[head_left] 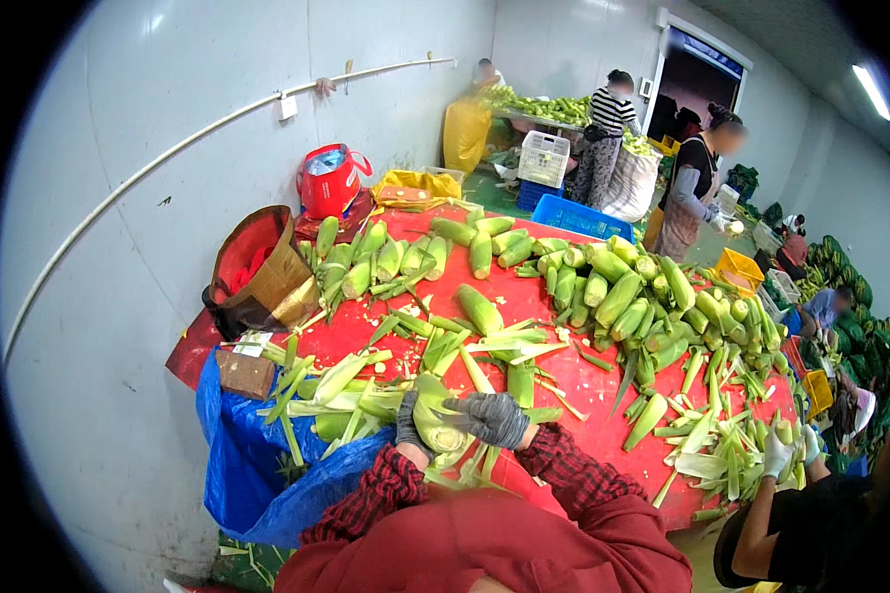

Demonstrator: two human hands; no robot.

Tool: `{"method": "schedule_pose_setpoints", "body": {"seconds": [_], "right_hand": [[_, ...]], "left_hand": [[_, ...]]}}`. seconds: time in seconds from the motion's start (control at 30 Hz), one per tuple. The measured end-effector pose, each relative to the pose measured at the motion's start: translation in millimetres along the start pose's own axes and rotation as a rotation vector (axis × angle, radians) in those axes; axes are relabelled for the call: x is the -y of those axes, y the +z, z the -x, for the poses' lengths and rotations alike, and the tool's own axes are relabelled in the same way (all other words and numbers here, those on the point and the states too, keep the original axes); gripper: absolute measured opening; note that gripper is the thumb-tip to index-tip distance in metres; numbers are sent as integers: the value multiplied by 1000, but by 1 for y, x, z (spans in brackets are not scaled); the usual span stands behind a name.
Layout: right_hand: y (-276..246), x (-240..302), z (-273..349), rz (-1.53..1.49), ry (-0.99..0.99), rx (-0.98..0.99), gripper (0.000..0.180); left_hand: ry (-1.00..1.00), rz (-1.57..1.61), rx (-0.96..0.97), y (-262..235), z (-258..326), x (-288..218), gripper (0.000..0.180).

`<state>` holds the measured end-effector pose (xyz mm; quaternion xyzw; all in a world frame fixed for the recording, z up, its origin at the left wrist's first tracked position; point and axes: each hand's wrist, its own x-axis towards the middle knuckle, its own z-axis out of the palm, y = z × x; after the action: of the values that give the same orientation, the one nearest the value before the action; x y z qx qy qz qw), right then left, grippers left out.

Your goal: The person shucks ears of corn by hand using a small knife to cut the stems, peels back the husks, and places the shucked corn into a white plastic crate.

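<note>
Both my hands wear grey knit gloves and are close together at the near edge of the red table (603,415). My left hand (408,425) is closed around the left side of an ear of corn (431,407) in pale green husk, its pale stem end turned toward me. At the right side of that ear my right hand (496,419) has its fingers curled; what they grip, if anything, is too small to make out. Loose husk leaves (341,378) lie left of my hands, and a single ear of corn (479,308) lies just beyond them.
A blue plastic sheet (257,474) hangs at the near left edge. Heaped corn (623,296) covers the table's far right. A brown bag (267,267) and red bag (332,183) stand by the wall. At right, a co-worker's gloved hand (777,453) works close to the table.
</note>
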<state>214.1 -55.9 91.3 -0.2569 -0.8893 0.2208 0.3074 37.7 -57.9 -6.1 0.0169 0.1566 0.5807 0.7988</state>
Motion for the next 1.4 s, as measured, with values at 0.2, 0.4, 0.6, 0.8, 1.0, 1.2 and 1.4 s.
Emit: {"method": "schedule_pose_setpoints", "body": {"seconds": [0.2,0.4,0.6,0.8,1.0,1.2,1.4], "right_hand": [[9,-29,-1,520,64,-201,18],[-69,-117,7,-410,620,-966,23],[-39,-44,2,-1016,832,-441,55],[-2,-9,-1,-744,842,-120,36],[15,-33,11,-462,660,-109,38],[-1,-37,13,-535,616,5,34],[1,-33,9,-417,700,12,24]], "left_hand": [[-105,-10,-8,11,6,-1,54],[-229,-225,154,36,40,-14,60],[55,-168,187,65,40,-10,58],[278,-919,83,50,-14,-14,54],[485,-1180,-88,55,-3,9,64],[378,-1019,36,52,6,3,64],[396,-1134,82,51,8,1,66]]}}
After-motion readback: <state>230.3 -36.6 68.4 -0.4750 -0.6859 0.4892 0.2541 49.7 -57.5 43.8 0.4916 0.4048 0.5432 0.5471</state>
